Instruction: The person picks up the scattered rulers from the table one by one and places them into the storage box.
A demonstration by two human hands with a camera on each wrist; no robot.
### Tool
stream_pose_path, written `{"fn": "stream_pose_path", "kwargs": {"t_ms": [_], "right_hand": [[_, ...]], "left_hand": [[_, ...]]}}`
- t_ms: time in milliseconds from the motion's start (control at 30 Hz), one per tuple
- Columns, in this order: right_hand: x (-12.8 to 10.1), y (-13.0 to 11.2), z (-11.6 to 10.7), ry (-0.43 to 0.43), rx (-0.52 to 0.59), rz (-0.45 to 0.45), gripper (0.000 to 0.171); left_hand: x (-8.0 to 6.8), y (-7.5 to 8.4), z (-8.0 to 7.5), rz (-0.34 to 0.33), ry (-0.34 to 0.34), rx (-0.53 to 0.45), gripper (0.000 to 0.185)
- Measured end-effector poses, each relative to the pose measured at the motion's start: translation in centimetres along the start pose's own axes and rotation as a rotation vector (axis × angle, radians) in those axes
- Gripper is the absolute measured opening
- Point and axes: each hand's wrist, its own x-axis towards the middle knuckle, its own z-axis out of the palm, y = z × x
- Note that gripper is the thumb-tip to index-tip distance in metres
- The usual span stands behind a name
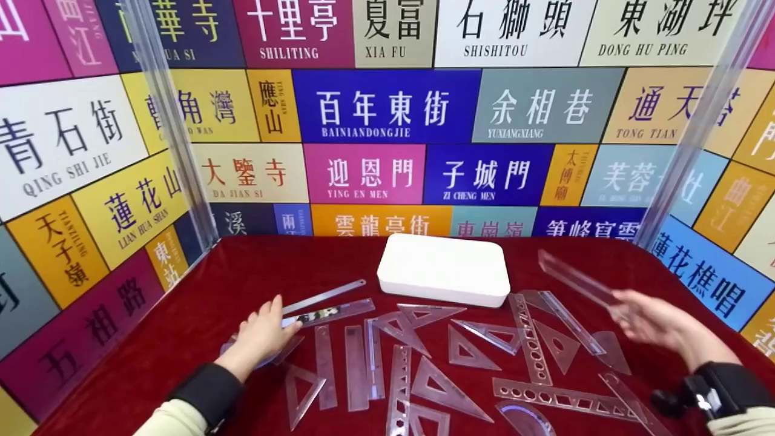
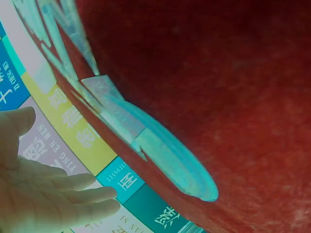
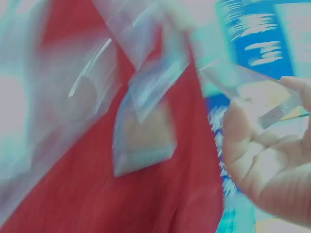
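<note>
My left hand lies flat and open on the red cloth, its fingers straight. It rests partly over a clear protractor, with its fingertips by the end of a clear ruler with dark print. In the left wrist view the hand hovers beside the protractor. My right hand holds a long clear ruler lifted above the table at the right, pointing up and left. The right wrist view is blurred but shows fingers curled round that clear ruler.
A white box stands at the back middle of the red tablecloth. A steel ruler, several clear rulers, set squares and stencil rulers lie scattered in front. Sign-covered walls and clear corner posts enclose the table.
</note>
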Motion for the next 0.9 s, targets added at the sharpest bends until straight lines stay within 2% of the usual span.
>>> {"fn": "stream_pose_path", "kwargs": {"t_ms": [33,67,100,133,233,267,333,367,433,533,667,800,900], "right_hand": [[0.2,-0.9,0.7,-0.013,0.076,-0.002,0.034],[0.6,-1.8,1.7,-0.001,0.076,-0.022,0.033],[1.0,-2.5,2.9,0.022,0.036,-0.062,0.031],[1.5,-3.2,4.3,0.076,-0.051,-0.106,0.032],[3.8,-4.9,8.5,0.258,-0.496,-0.285,0.032],[4.8,-5.2,9.7,0.301,-0.665,-0.366,0.031],[6.8,-5.5,11.8,0.380,-0.934,-0.497,0.027],[7.8,-5.6,12.6,0.411,-1.036,-0.545,0.026],[9.7,-5.7,13.8,0.433,-1.146,-0.595,0.029],[12.0,-5.9,14.9,0.439,-1.197,-0.569,0.037],[14.7,-5.7,15.7,0.404,-1.195,-0.500,0.038],[16.2,-5.1,15.9,0.326,-1.223,-0.368,0.036],[16.7,-4.7,15.8,0.291,-1.282,-0.311,0.032]], "left_hand": [[-0.1,-0.1,0.1,0.000,-0.003,0.006,0.069],[-0.1,-0.1,0.2,0.002,-0.005,0.008,0.069],[-0.1,-0.1,0.2,0.004,-0.006,0.010,0.069],[0.0,0.0,0.3,0.005,-0.007,0.010,0.069],[0.0,0.2,0.3,0.009,-0.008,0.012,0.070],[0.0,0.3,0.2,0.011,-0.010,0.013,0.070],[-0.1,0.6,0.1,0.014,-0.017,0.012,0.070],[-0.1,0.7,0.0,0.016,-0.021,0.009,0.070],[-0.1,0.8,-0.2,0.020,-0.026,0.004,0.070],[-0.2,0.9,-0.5,0.027,-0.024,0.003,0.070],[-0.5,0.9,-0.8,0.044,-0.015,0.014,0.069],[-0.5,0.9,-0.8,0.053,-0.018,0.012,0.070],[-0.4,1.0,-0.8,0.052,-0.023,0.016,0.069]]}}
